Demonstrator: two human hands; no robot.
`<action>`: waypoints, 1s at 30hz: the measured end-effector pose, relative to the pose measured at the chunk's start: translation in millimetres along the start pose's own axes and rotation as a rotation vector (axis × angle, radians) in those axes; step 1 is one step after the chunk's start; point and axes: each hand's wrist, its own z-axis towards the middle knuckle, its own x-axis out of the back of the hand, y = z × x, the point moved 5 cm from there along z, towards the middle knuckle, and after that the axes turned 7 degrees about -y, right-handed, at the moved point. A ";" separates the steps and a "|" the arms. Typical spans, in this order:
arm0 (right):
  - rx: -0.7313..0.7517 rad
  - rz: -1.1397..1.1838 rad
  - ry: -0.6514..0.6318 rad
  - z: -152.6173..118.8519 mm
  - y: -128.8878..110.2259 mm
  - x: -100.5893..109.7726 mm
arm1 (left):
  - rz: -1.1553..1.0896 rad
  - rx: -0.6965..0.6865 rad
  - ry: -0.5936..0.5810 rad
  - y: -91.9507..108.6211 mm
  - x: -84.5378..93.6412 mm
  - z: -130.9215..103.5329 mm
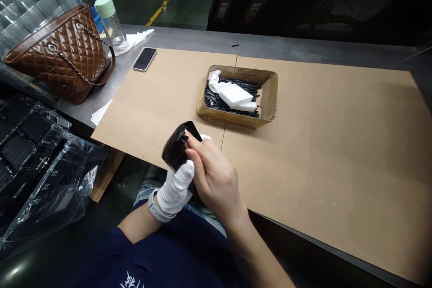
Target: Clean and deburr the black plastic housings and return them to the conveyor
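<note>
A glossy black plastic shell [175, 147], hollow on the side facing me, is held tilted above the near edge of the cardboard. My left hand [177, 184], in a white glove, is closed around its lower side; part of the grip is behind the shell. My right hand [216, 173] is bare, with thumb and index finger pinched together at the shell's open side. Something small and dark shows at those fingertips, too small to name. Beyond both hands stands a cardboard box [236, 120] of small black pieces [216, 100], with white foam blocks [235, 94] lying on them.
Cardboard sheets [320, 157] cover the grey table. A phone [145, 59] lies at the far left, near a brown quilted handbag [64, 54] and a bottle with a green lid [110, 18]. Black trays [23, 139] and plastic wrapping [64, 184] are at the left.
</note>
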 end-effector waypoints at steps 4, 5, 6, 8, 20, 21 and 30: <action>-0.065 0.154 -0.020 -0.8 5.2 2.8 | -0.079 -0.066 -0.073 -3.0 0.8 0.9; -0.098 0.184 -0.023 -1.2 7.2 4.4 | -0.111 -0.082 -0.086 -4.3 1.6 2.2; -0.131 0.205 -0.020 -1.7 9.3 6.3 | -0.140 -0.094 -0.095 -5.1 2.0 3.6; -0.180 0.218 -0.005 -2.2 13.3 11.1 | -0.183 -0.091 -0.125 -5.7 0.2 6.8; -0.540 -0.111 -0.083 -15.0 109.6 12.2 | -0.530 0.037 -0.251 20.4 -21.0 17.6; -0.554 -0.112 -0.112 -19.6 120.4 4.8 | -0.526 0.043 -0.246 21.0 -20.5 18.5; -0.355 -0.143 0.085 -16.2 121.3 1.2 | -0.367 0.113 -0.071 19.9 -8.5 25.3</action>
